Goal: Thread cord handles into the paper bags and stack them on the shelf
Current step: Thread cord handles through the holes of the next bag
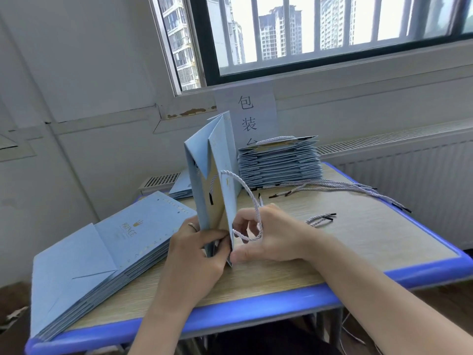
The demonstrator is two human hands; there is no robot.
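Two hands steady a blue paper bag [213, 160] upright on the counter [281, 274]: fingers of the left hand [195, 249] pinch its lower edge, while fingers of the right hand [272, 239] curl round its white cord handle [246, 192]. Flat bags [102, 254] lie stacked to the left.

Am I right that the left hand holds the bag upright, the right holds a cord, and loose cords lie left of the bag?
Not quite: in the head view the loose cords lie right of the bag. The left hand does hold it upright, the right hand a cord.
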